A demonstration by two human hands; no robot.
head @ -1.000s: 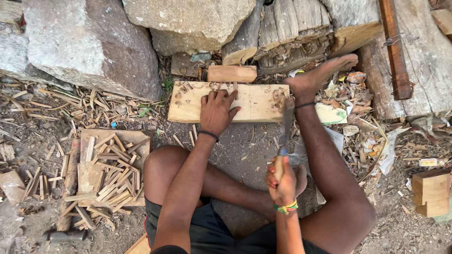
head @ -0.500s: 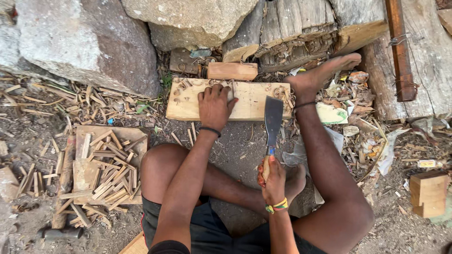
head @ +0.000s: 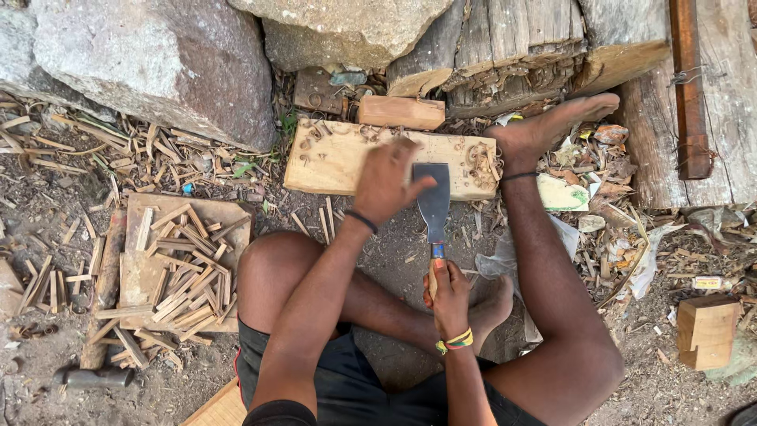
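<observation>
I sit on the ground with a flat wooden board [head: 331, 162] lying in front of me. My left hand [head: 386, 180] is over the board's middle, fingers bent; whether it presses the board or holds a small piece there is hidden. My right hand [head: 449, 296] grips the wooden handle of a broad-bladed chisel [head: 433, 201], whose blade points away from me and reaches the board's near edge, right beside my left thumb. Curled wood shavings [head: 477, 156] lie on the board's right end. My right foot [head: 552, 126] rests by that end.
A small wood block [head: 400, 112] lies behind the board, against large rocks [head: 150, 63] and logs [head: 505, 47]. A flat board heaped with wood splinters [head: 177, 264] is at my left, a hammer [head: 95, 377] near it. Another block [head: 706, 331] sits far right. Scraps litter the ground.
My right hand has brought the chisel up from beside my leg and forward until its blade meets the board. My left hand stayed on the board, shifting slightly right.
</observation>
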